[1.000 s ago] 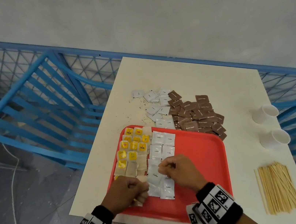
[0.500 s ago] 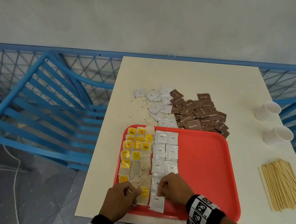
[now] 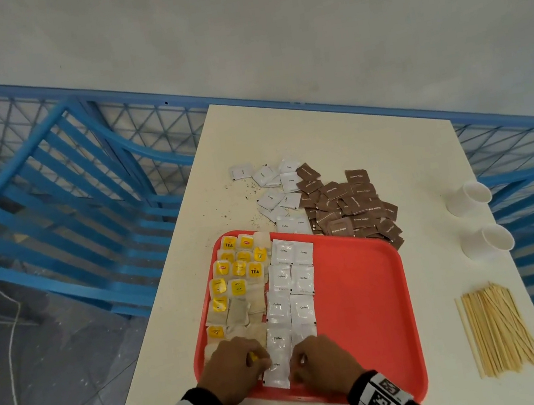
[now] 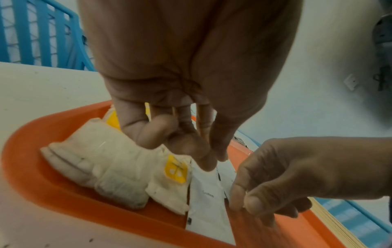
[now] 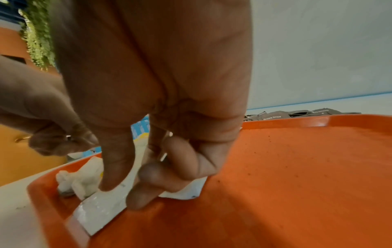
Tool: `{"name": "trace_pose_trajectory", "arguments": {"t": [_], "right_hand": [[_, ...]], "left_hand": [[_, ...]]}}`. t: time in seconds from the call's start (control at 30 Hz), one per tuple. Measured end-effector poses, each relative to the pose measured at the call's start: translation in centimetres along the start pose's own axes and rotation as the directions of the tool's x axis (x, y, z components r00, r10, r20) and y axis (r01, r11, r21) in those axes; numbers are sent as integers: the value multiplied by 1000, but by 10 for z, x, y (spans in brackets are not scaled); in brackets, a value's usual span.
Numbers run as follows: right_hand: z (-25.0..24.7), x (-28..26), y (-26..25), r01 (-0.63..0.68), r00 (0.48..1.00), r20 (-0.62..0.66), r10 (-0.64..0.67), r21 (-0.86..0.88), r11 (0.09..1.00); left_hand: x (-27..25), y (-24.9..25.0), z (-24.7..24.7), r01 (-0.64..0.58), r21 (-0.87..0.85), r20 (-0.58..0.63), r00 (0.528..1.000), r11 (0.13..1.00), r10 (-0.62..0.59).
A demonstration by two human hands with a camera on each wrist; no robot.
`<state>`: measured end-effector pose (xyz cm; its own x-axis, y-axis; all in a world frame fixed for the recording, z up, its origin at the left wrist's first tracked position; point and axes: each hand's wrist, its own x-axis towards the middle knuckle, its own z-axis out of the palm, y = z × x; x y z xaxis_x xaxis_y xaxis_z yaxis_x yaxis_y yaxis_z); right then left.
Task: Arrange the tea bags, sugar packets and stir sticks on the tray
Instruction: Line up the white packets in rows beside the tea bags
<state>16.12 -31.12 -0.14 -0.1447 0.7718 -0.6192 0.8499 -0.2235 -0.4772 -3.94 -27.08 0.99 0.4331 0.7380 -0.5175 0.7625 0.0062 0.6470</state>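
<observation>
left hand (image 3: 233, 367) pinches white packet (image 3: 277, 372) edge | right hand (image 3: 320, 362) fingertips curled onto its other side | tray (image 3: 364, 309) beneath both

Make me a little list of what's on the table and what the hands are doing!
Tray: red tray at the near edge of the table
On tray: tea bags in the left column, white packets beside them
Off tray: brown sugar packets, stir sticks, two white cups
Left hand: fingers curled, touching a white packet at the tray's near edge
Right hand: fingers resting on the same white packet
</observation>
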Motion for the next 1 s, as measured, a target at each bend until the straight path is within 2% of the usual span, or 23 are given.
{"name": "trace_pose_trajectory", "arguments": {"t": [0.13, 0.23, 0.37, 0.47, 0.57, 0.77, 0.9, 1.0], "right_hand": [[-27, 1, 0, 19, 1000, -4, -19, 48, 999], [-74, 11, -1, -2, 996, -91, 14, 134, 991], [-138, 35, -2, 37, 983, -184, -6, 166, 985], [-175, 72, 2, 3, 969, -245, 14, 69, 998], [-195, 112, 11, -106, 945, -316, 80, -67, 992], [-212, 158, 14, -86, 967, -251, 45, -155, 984], [-210, 173, 21, -94, 986, -162, 47, -297, 950], [-205, 182, 28, -93, 986, -160, 47, -295, 951]], "left_hand": [[11, 13, -10, -14, -19, 40, 999, 1000, 15], [25, 31, -36, -7, -42, -58, 998, 999, 5], [58, 57, -78, -82, -5, -189, 979, 997, 80], [90, 72, -107, -78, 32, -229, 970, 996, 84], [127, 79, -127, -17, 49, -259, 966, 999, 29], [185, 82, -133, 64, 38, -255, 965, 997, -53], [213, 94, -125, 75, 125, -249, 967, 989, -42], [232, 105, -115, 50, 257, -191, 982, 965, 0]]}}
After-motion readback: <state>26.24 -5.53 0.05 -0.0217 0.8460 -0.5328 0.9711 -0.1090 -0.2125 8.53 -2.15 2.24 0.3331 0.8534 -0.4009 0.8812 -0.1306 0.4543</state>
